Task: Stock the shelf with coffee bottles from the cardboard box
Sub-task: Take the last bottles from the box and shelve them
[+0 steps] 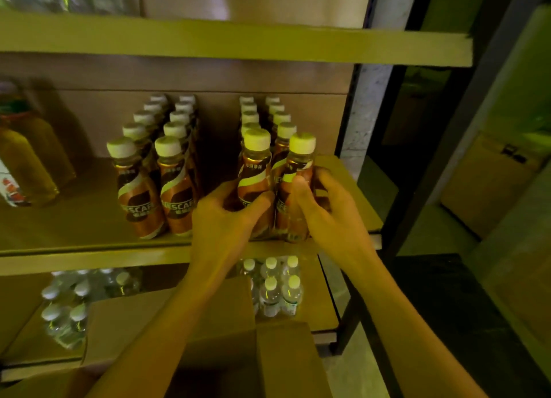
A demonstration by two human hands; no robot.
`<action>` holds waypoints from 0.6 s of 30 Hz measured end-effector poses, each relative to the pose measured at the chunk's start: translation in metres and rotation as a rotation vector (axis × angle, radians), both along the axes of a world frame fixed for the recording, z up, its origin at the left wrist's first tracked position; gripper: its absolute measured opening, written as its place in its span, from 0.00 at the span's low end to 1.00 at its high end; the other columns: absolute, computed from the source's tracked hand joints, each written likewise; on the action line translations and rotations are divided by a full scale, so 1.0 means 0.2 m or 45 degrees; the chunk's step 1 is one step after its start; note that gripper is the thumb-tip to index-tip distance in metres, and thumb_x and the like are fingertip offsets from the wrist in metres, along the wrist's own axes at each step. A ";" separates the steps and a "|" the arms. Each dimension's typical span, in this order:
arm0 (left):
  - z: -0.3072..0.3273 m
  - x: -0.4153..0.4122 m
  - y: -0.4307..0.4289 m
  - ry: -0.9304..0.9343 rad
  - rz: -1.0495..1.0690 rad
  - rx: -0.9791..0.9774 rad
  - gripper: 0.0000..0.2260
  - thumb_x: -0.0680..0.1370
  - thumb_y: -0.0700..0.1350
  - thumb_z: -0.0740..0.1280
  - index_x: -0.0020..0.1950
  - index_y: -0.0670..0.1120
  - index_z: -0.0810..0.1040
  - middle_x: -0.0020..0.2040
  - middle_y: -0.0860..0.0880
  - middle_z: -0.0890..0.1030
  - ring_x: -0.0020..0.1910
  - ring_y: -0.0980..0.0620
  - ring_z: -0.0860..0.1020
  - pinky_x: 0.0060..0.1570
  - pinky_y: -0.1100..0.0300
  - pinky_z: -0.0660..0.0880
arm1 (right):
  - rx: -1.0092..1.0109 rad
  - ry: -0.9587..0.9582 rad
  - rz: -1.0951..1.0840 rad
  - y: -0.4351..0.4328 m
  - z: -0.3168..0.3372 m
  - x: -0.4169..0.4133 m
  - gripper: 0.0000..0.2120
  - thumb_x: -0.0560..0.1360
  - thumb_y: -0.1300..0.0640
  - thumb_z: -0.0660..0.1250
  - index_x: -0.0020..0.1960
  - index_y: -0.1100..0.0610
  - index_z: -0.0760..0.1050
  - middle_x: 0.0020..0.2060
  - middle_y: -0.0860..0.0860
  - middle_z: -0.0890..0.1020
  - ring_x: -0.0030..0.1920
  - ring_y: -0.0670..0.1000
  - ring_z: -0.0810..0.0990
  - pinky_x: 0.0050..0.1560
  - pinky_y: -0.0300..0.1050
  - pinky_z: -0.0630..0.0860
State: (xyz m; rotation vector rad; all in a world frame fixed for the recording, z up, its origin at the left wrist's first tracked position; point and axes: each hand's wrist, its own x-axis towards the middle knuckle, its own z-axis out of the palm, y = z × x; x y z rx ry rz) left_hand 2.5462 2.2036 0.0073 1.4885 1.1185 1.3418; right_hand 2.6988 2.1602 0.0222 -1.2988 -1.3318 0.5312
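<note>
Two brown coffee bottles with pale caps stand side by side at the front right of the middle shelf (pixel 89 260). My left hand (pixel 226 218) grips the left bottle (pixel 253 171) low on its body. My right hand (pixel 325 206) grips the right bottle (pixel 298 171), thumb across its label. Behind them two rows of the same bottles (pixel 268 114) run to the back. Two more rows (pixel 161 147) stand to the left with a gap between. The open cardboard box (pixel 185 317) sits below my forearms; its inside is hidden.
Large amber drink bottles (pixel 26 159) stand at the shelf's far left. Packs of clear water bottles (pixel 277 287) fill the shelf below. Another shelf board (pixel 238 42) runs overhead. A dark metal upright (pixel 447 147) and cardboard boxes (pixel 489 183) are to the right.
</note>
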 end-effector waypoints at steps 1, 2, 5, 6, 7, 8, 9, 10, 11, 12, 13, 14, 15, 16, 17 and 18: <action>-0.01 0.01 0.03 -0.003 0.015 -0.015 0.11 0.72 0.49 0.76 0.54 0.53 0.83 0.45 0.56 0.86 0.46 0.60 0.84 0.48 0.56 0.82 | -0.007 -0.003 -0.014 0.03 0.00 0.01 0.06 0.80 0.45 0.63 0.56 0.41 0.75 0.48 0.37 0.83 0.51 0.35 0.80 0.47 0.30 0.76; -0.02 0.02 0.05 0.006 0.027 -0.024 0.12 0.72 0.50 0.76 0.54 0.53 0.83 0.45 0.56 0.86 0.46 0.59 0.84 0.49 0.54 0.82 | -0.018 0.007 -0.023 0.06 0.00 0.01 0.07 0.80 0.45 0.63 0.56 0.42 0.76 0.47 0.37 0.83 0.51 0.36 0.80 0.47 0.30 0.76; -0.07 0.04 0.08 0.039 0.057 -0.044 0.13 0.72 0.52 0.75 0.55 0.53 0.83 0.46 0.56 0.86 0.47 0.58 0.84 0.50 0.53 0.82 | -0.081 0.045 -0.045 0.13 -0.04 0.02 0.08 0.80 0.44 0.63 0.57 0.43 0.76 0.47 0.39 0.83 0.50 0.38 0.81 0.46 0.33 0.77; -0.08 0.04 0.08 0.052 0.068 -0.047 0.13 0.72 0.53 0.75 0.55 0.54 0.83 0.46 0.56 0.86 0.47 0.59 0.84 0.50 0.55 0.81 | -0.095 0.050 -0.054 0.14 -0.06 0.02 0.08 0.80 0.44 0.63 0.58 0.43 0.75 0.48 0.39 0.83 0.50 0.37 0.80 0.46 0.32 0.75; -0.10 0.04 0.08 0.061 0.080 -0.045 0.12 0.72 0.53 0.75 0.55 0.54 0.83 0.46 0.56 0.86 0.46 0.59 0.83 0.50 0.56 0.81 | -0.104 0.043 -0.064 0.15 -0.07 0.02 0.10 0.80 0.44 0.63 0.59 0.43 0.75 0.49 0.39 0.82 0.51 0.37 0.79 0.46 0.32 0.74; -0.11 0.05 0.09 0.070 0.092 -0.043 0.11 0.72 0.53 0.75 0.54 0.56 0.82 0.45 0.57 0.86 0.46 0.60 0.83 0.49 0.57 0.80 | -0.114 0.041 -0.069 0.17 -0.08 0.02 0.11 0.80 0.44 0.62 0.60 0.44 0.75 0.51 0.39 0.82 0.53 0.37 0.79 0.48 0.33 0.74; -0.12 0.05 0.09 0.071 0.104 -0.040 0.10 0.73 0.53 0.75 0.53 0.57 0.82 0.45 0.57 0.85 0.45 0.61 0.83 0.48 0.59 0.80 | -0.126 0.043 -0.073 0.18 -0.10 0.02 0.12 0.80 0.44 0.62 0.62 0.45 0.75 0.52 0.39 0.81 0.55 0.39 0.78 0.51 0.36 0.75; -0.12 0.05 0.09 0.071 0.114 -0.034 0.10 0.73 0.53 0.75 0.53 0.57 0.81 0.44 0.57 0.85 0.44 0.62 0.83 0.47 0.61 0.79 | -0.136 0.046 -0.074 0.19 -0.11 0.03 0.13 0.80 0.43 0.62 0.62 0.45 0.74 0.53 0.40 0.82 0.56 0.40 0.78 0.53 0.39 0.76; -0.13 0.06 0.10 0.068 0.122 -0.028 0.10 0.73 0.53 0.75 0.53 0.57 0.81 0.44 0.57 0.85 0.44 0.63 0.82 0.46 0.62 0.79 | -0.141 0.042 -0.076 0.20 -0.12 0.03 0.14 0.80 0.43 0.61 0.63 0.46 0.74 0.54 0.41 0.82 0.57 0.43 0.79 0.56 0.43 0.77; -0.13 0.06 0.10 0.063 0.128 -0.024 0.11 0.73 0.54 0.75 0.54 0.56 0.82 0.44 0.57 0.85 0.44 0.63 0.82 0.46 0.63 0.79 | -0.141 0.031 -0.078 0.20 -0.13 0.03 0.16 0.80 0.42 0.61 0.64 0.46 0.74 0.55 0.42 0.82 0.58 0.44 0.79 0.58 0.46 0.78; -0.14 0.06 0.10 0.052 0.130 -0.019 0.13 0.73 0.54 0.75 0.56 0.54 0.82 0.45 0.57 0.85 0.45 0.63 0.83 0.46 0.63 0.79 | -0.138 0.023 -0.082 0.20 -0.13 0.03 0.18 0.79 0.41 0.61 0.66 0.46 0.73 0.56 0.42 0.81 0.59 0.45 0.79 0.60 0.49 0.78; -0.14 0.06 0.10 0.045 0.127 -0.011 0.15 0.73 0.54 0.75 0.58 0.53 0.82 0.46 0.57 0.85 0.46 0.63 0.83 0.47 0.63 0.80 | -0.134 0.026 -0.087 0.20 -0.14 0.04 0.20 0.78 0.39 0.61 0.67 0.46 0.73 0.58 0.42 0.81 0.60 0.45 0.78 0.60 0.50 0.78; -0.15 0.06 0.09 0.048 0.120 -0.001 0.17 0.73 0.54 0.75 0.60 0.53 0.81 0.47 0.58 0.85 0.47 0.63 0.83 0.48 0.62 0.80 | -0.131 0.042 -0.090 0.20 -0.14 0.03 0.23 0.77 0.38 0.61 0.68 0.46 0.72 0.59 0.41 0.80 0.61 0.44 0.78 0.60 0.49 0.78; -0.16 0.06 0.09 0.063 0.108 0.006 0.19 0.73 0.55 0.75 0.62 0.54 0.80 0.49 0.58 0.85 0.49 0.63 0.82 0.49 0.63 0.80 | -0.129 0.068 -0.093 0.18 -0.15 0.03 0.25 0.76 0.38 0.62 0.70 0.46 0.70 0.60 0.40 0.79 0.62 0.42 0.77 0.59 0.45 0.77; -0.17 0.06 0.09 0.083 0.085 0.011 0.22 0.72 0.56 0.75 0.64 0.54 0.78 0.50 0.58 0.85 0.50 0.63 0.82 0.49 0.63 0.79 | -0.130 0.093 -0.098 0.17 -0.16 0.03 0.28 0.74 0.37 0.64 0.72 0.46 0.68 0.61 0.39 0.77 0.62 0.40 0.75 0.57 0.40 0.76; -0.18 0.05 0.08 0.102 0.060 0.011 0.23 0.72 0.55 0.76 0.66 0.55 0.77 0.51 0.58 0.85 0.50 0.63 0.82 0.49 0.64 0.79 | -0.135 0.101 -0.120 0.15 -0.18 0.02 0.32 0.72 0.36 0.66 0.73 0.45 0.67 0.62 0.39 0.76 0.62 0.40 0.74 0.55 0.37 0.75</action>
